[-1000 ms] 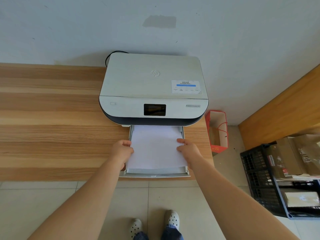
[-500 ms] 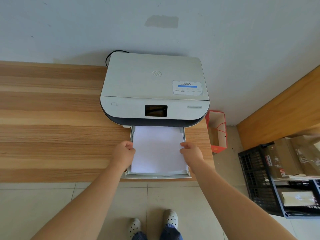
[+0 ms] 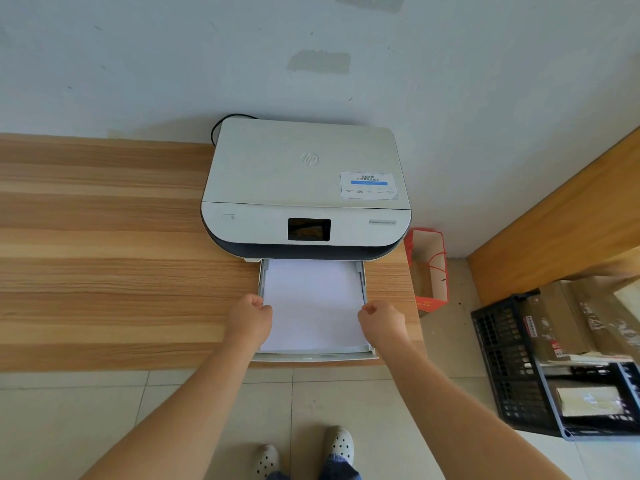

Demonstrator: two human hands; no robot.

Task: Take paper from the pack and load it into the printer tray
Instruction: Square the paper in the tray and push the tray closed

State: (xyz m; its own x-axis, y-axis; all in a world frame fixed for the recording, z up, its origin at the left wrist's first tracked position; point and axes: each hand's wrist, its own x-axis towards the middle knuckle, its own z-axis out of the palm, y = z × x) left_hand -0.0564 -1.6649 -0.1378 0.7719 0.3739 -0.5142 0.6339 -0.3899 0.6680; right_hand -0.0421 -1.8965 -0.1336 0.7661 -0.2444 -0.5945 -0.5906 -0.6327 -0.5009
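A white printer (image 3: 304, 188) stands on the wooden desk (image 3: 104, 265) against the wall. Its paper tray (image 3: 313, 356) is pulled out toward me. A stack of white paper (image 3: 311, 303) lies flat inside it. My left hand (image 3: 249, 318) is curled at the tray's left side, thumb over the paper's left edge. My right hand (image 3: 381, 320) is curled in the same way at the tray's right side wall. Both hands seem to grip the tray's sides. No paper pack is in view.
A red paper bag (image 3: 429, 271) stands on the floor right of the desk. A black crate (image 3: 512, 368) with cardboard boxes sits further right by a wooden panel (image 3: 561, 216). A black cable (image 3: 221, 124) runs behind the printer. My feet are on the tiled floor below.
My hands have slid off the top of the paper outward to the tray's two sides, and the fingers have curled shut. The paper lies lower and flatter in the tray.
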